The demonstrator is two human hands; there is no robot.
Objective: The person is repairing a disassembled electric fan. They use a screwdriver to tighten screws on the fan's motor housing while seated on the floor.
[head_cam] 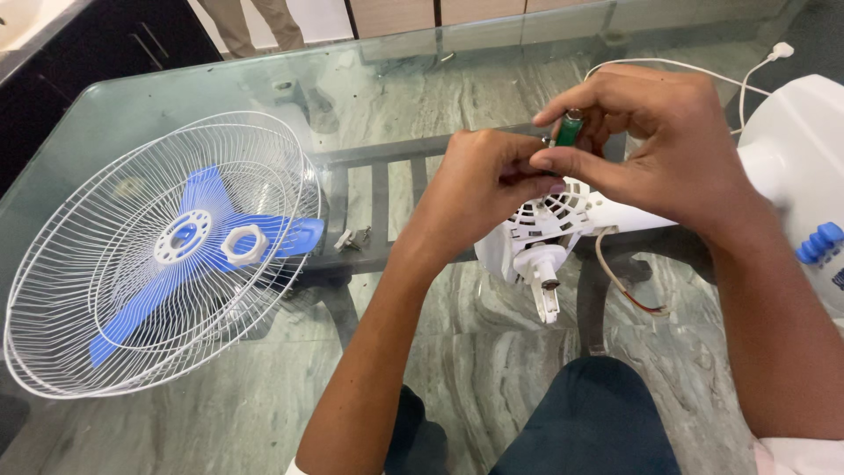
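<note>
My right hand [655, 145] pinches a small green-handled tool [570, 129] between thumb and fingers, above the white fan motor housing [545, 230]. My left hand [488, 180] is closed with its fingertips against the tool's lower end and the top of the housing. The motor's white shaft [543, 280] points down toward me. A thin brown wire [629, 290] loops out of the housing.
On the glass table [114, 105] lie stacked white wire fan grilles [149, 255] with a blue blade [207, 233] and a white plastic nut [243, 244]. Small screws [353, 237] lie beside them. The fan's white body [796, 145] with blue buttons [819, 242] and a white cord [703, 66] are at right.
</note>
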